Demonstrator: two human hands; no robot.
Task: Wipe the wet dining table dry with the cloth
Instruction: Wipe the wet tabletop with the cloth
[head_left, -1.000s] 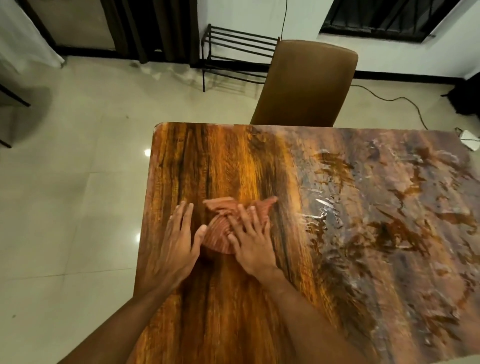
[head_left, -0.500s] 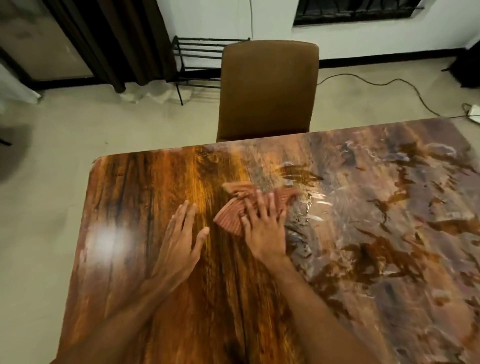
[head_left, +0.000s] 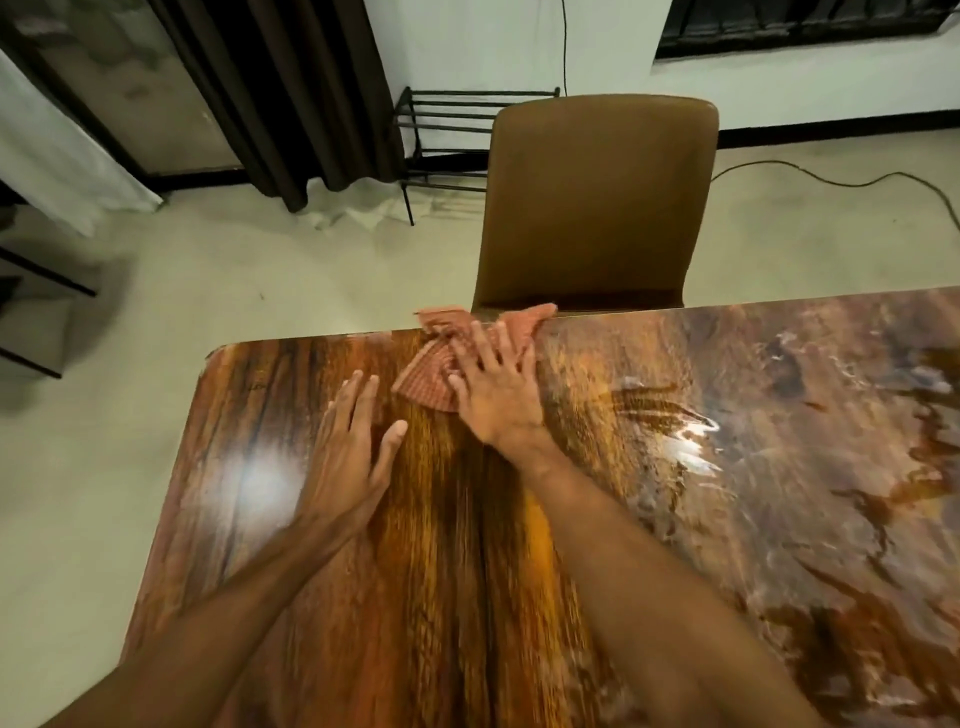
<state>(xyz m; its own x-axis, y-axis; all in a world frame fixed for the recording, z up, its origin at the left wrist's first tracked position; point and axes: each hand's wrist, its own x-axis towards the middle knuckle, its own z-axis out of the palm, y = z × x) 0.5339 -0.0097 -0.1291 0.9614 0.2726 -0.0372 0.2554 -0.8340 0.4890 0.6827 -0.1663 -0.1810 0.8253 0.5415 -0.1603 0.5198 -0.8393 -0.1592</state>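
Head view: right hand (head_left: 496, 387) lies flat on the cloth (head_left: 428, 376), fingers straight and spread, pressing it down rather than gripping it. Left hand (head_left: 353, 447) lies flat on the table (head_left: 249, 519) just left of the cloth, fingers straight, holding nothing; it looks like a brace. The cloth is bunched at the far edge of the table, its far corners poking over the edge, right in front of the chair (head_left: 597, 197). Wood around both hands looks dry with plain grain. The right half of the table is wet: a filmy sheen and a bright puddle (head_left: 691, 436) near the right forearm. Step in hand, as I judge it: end of an outward stroke at the far edge. To do it well, don't push further or the cloth drops off the edge. Draw it back with the palm over its middle, then shift right so the next pass overlaps the dry strip and bites into the wet film. Use even downward pressure and flatten the bunched cloth for more contact. The left hand should stay on dry wood. Most of the wet area looks undone.
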